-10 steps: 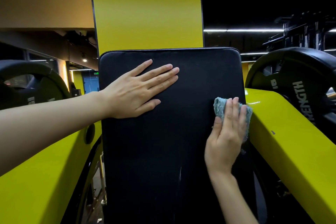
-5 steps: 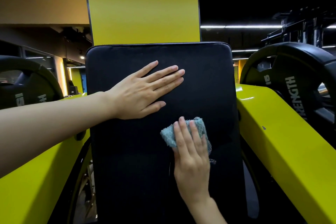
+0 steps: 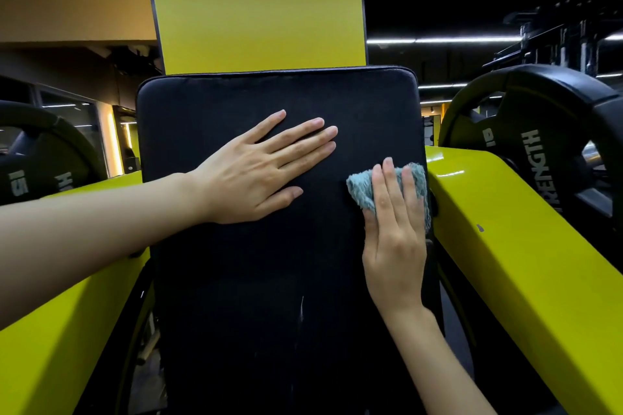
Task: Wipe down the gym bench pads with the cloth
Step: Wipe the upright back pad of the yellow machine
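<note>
Centrally placed pad: the black back pad [image 3: 276, 280] stands upright in the middle of the view. Its rounded top corners and piped edge show, and its lower part runs out of the bottom of the view.
Cloth: a small blue-grey fluffy cloth [image 3: 360, 185] lies bunched against the pad's face at its right edge, about mid-height. Its nap shows above and on both sides of the fingers.
Right hand: the right hand [image 3: 394, 239] lies flat over the cloth, fingers straight, close together and pointing up, pressing it to the pad. No finger curls round the cloth, so this is a flat press, not a pinch.
Left hand: the left hand [image 3: 256, 175] rests palm-down on the pad's upper middle, holding nothing. Its fingers are straight, slightly spread and pointing right, with the thumb lowest. The fingertips are near the cloth but apart from it.
Pad surface: a thin pale streak [image 3: 301, 308] runs vertically low on the pad, below both hands.
Frame: glossy yellow-green machine arms flank the pad. The right frame arm [image 3: 522, 263] is just beside the cloth and bears a small dark chip [image 3: 480, 228]. The left frame arm [image 3: 60, 330] has the left forearm crossing in front of it.
Plates: the right weight plate [image 3: 546, 145] shows white lettering, partly cut off. The left weight plate [image 3: 37, 162] shows "15".
Behind: a yellow column [image 3: 259, 7] rises behind the pad's top edge. Light strips [image 3: 438, 40] glow in the dark ceiling on the right.
</note>
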Demonstrator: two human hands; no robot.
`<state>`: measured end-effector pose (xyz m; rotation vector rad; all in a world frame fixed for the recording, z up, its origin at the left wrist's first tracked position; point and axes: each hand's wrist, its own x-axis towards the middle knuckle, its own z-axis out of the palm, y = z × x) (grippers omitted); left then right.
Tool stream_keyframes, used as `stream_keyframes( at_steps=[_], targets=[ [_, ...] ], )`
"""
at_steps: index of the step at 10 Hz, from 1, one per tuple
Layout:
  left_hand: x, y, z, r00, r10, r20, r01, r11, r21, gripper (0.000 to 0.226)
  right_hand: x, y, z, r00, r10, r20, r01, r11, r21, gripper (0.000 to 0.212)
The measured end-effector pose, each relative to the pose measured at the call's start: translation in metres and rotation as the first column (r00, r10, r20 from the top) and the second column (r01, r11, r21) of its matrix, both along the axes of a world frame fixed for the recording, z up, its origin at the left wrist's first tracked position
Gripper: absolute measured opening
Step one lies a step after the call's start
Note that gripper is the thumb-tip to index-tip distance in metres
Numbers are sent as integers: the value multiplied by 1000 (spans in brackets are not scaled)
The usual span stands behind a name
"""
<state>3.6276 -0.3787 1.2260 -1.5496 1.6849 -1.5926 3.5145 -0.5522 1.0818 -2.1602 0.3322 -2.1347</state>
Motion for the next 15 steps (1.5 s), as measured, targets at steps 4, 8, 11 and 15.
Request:
stream_keyframes(
  at_steps=[4,8,11,15],
  targets=[
    [-6,-9,-6,1000,1,18,-1,1000,5,64,-16,-3,-82,999,34,-42,-35,999,-27,48],
    [-6,-9,-8,1000,-7,19,7,1000,-7,64,-12,-47,61,982,188,28,-188,982,2,49],
    [-6,-10,-9,1000,-10,21,10,1000,-16,64,-20,-30,-11,994,104,-32,-105,993,-51,48],
    [-5,-11,-11,1000,-23,21,23,999,-31,65,-22,-28,-28,991,122,-54,-127,986,-109,49]
  ],
)
